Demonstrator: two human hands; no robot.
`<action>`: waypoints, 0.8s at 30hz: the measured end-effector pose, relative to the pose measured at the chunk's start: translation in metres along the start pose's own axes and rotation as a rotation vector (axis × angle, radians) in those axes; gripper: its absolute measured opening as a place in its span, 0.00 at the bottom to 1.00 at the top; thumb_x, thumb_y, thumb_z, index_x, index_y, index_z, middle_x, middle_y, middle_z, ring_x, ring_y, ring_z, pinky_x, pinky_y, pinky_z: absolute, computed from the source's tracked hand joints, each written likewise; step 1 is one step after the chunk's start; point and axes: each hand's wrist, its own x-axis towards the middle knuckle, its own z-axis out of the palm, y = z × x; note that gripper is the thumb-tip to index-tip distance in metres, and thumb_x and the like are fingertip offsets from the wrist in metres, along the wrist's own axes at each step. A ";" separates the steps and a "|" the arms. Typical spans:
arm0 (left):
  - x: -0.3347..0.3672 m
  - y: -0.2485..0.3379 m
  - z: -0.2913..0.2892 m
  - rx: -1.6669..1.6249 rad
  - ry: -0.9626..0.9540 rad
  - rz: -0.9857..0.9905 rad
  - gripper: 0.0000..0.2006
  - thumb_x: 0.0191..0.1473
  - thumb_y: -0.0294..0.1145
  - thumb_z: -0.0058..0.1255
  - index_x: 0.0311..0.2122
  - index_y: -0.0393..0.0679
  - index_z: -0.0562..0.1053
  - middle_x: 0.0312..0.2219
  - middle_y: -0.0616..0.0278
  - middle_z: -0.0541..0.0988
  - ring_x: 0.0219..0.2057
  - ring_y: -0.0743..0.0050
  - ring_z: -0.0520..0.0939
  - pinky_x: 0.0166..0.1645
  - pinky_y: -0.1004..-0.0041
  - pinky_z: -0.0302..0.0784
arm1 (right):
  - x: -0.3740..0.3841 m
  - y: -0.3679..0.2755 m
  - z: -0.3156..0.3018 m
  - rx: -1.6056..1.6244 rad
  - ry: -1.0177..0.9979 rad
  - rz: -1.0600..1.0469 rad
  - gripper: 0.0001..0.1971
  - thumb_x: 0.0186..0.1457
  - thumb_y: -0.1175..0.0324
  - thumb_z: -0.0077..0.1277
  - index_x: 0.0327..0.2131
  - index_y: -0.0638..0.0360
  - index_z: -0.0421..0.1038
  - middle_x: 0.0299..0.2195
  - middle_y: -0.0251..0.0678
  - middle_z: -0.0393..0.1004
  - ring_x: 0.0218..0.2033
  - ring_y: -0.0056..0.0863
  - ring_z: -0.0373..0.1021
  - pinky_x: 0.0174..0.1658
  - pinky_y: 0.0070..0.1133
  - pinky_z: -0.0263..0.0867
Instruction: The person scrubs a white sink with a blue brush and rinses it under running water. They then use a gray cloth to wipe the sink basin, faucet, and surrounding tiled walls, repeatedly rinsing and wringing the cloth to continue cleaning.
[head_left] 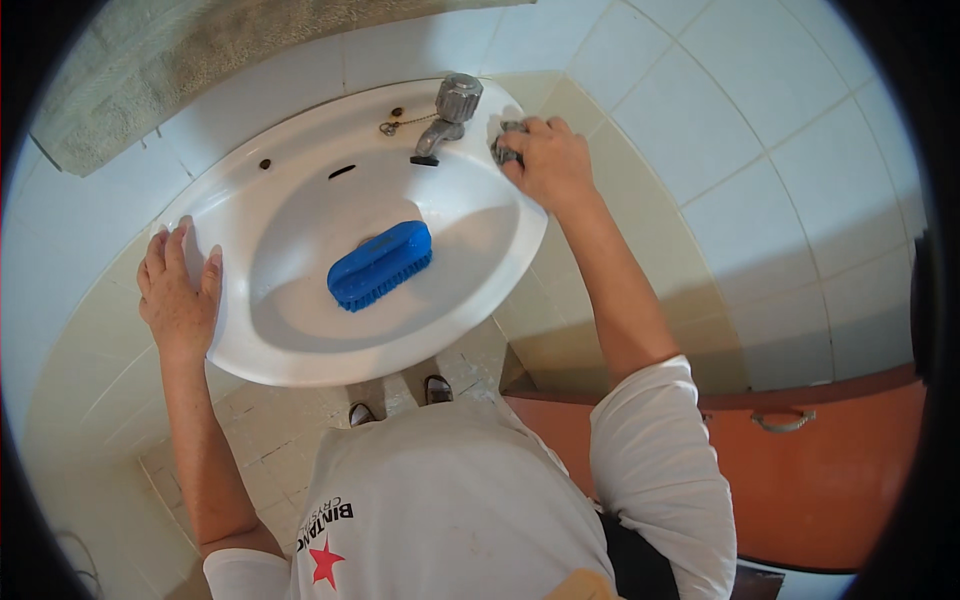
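A white washbasin (300, 370) spans the view in front of me. In its bowl lies a blue scrubbing brush (382, 262), bristles toward me. My left hand (180, 290) rests on the basin's left rim, fingers stretched out and holding nothing. At the far right corner of the rim, my right hand (550, 162) is closed over a dark grey scouring pad (508, 143), pressed against the basin edge. Part of the pad is hidden beneath the fingers. Just left of that hand stands a metal tap (456, 105) with a ribbed knob.
A small chain (412, 122) hangs by the tap's base. Light tiled walls (750, 150) close in behind and to the right. A beige towel (190, 70) hangs at the upper left. An orange cabinet (830, 460) with a metal handle stands at the lower right.
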 end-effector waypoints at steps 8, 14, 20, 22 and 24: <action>-0.008 0.002 -0.005 0.059 -0.025 -0.020 0.29 0.53 0.48 0.51 0.59 0.54 0.62 0.61 0.60 0.60 0.61 0.55 0.59 0.56 0.48 0.61 | -0.139 -0.072 -0.038 0.405 0.187 -0.112 0.14 0.35 0.69 0.59 0.32 0.44 0.77 0.41 0.35 0.72 0.39 0.38 0.67 0.38 0.32 0.66; -0.005 -0.001 0.006 -0.024 0.008 0.036 0.29 0.53 0.46 0.52 0.59 0.55 0.62 0.61 0.57 0.60 0.61 0.53 0.58 0.57 0.46 0.59 | -0.175 -0.081 -0.018 0.607 0.361 -0.047 0.16 0.32 0.75 0.56 0.32 0.50 0.77 0.41 0.43 0.71 0.43 0.41 0.67 0.44 0.32 0.66; -0.005 -0.007 0.005 -0.162 0.122 0.095 0.21 0.53 0.35 0.51 0.53 0.46 0.69 0.56 0.53 0.66 0.58 0.49 0.62 0.59 0.57 0.62 | -0.119 -0.007 0.056 0.994 0.526 0.240 0.14 0.38 0.77 0.50 0.34 0.56 0.74 0.39 0.43 0.72 0.46 0.42 0.65 0.50 0.28 0.61; -0.005 -0.006 0.003 -0.190 0.125 0.102 0.20 0.52 0.32 0.51 0.51 0.45 0.69 0.56 0.53 0.67 0.57 0.48 0.63 0.59 0.57 0.61 | -0.090 0.023 0.079 1.142 0.533 0.296 0.13 0.42 0.78 0.49 0.35 0.57 0.73 0.36 0.38 0.72 0.43 0.33 0.66 0.47 0.25 0.62; -0.001 -0.004 0.004 -0.218 0.115 0.105 0.19 0.51 0.31 0.52 0.50 0.44 0.70 0.55 0.52 0.68 0.56 0.47 0.63 0.59 0.57 0.61 | -0.059 0.048 0.087 1.457 0.416 0.477 0.12 0.44 0.77 0.48 0.35 0.57 0.72 0.36 0.34 0.72 0.41 0.28 0.66 0.45 0.22 0.62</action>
